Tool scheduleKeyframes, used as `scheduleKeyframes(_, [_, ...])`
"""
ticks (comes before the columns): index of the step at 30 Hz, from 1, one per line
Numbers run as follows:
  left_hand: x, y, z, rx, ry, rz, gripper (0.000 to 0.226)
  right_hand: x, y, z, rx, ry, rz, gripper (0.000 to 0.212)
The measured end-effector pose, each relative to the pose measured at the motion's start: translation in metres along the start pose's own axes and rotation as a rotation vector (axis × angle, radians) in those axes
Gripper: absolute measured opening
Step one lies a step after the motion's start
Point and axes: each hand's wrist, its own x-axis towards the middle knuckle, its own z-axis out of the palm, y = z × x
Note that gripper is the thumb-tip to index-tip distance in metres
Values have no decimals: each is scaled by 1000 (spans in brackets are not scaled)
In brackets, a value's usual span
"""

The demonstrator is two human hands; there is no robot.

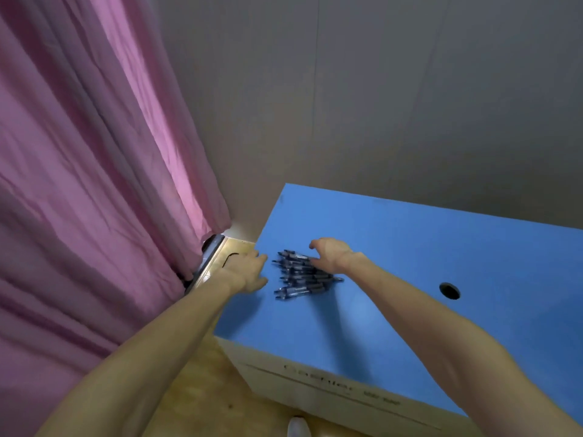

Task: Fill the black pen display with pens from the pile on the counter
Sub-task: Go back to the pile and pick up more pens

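- Head view, nearest to me: a white shoe tip (298,427) shows at the bottom edge, standing on the yellowish wood floor (195,389).
- Just beyond it I see the pale front face of the counter (315,383), with dark lettering too blurred for me to read.
- Above that face lies the blue top of the counter, and both bare forearms reach out over its near left corner.
- My left hand (247,272) sits at the counter's left edge, palm down, fingers straight and relaxed, holding nothing; its fingertips lie partly past the edge and its thumb side points toward the pens.
- The pile of pens (299,275) lies on the blue top near the left edge, about midway between the near and far edges. They are dark-barrelled pens, stacked roughly parallel with tips toward the left edge.
- My right hand (329,255) rests over the far right part of the pile, fingers bent down onto the pens. I cannot tell whether it actually pinches one or only touches them, as the fingertips are hidden by the hand itself.
- The two hands are near each other but apart, with the pile between them.
- Further right, well apart from the pile, a round dark hole (449,291) is cut into the blue top.
- Left of the counter, a pink curtain (88,184) hangs to the floor, with a dark metal rail (208,257) at its foot.
- Farthest back stands a plain grey wall (378,89).
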Motion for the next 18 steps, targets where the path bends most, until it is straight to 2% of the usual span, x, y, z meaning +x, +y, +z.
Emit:
scheduleKeyframes(9, [111, -14, -6, -30, -107, 64, 52, 93, 9, 19, 91, -112, -51, 46])
scheduleKeyframes(14, [143, -13, -1, -101, -147, 109, 45, 113, 13, 15, 30, -115, -143, 44])
scheduleKeyframes(18, [153, -14, -2, -131, -157, 119, 36, 118, 14, 14, 2, -130, -147, 50])
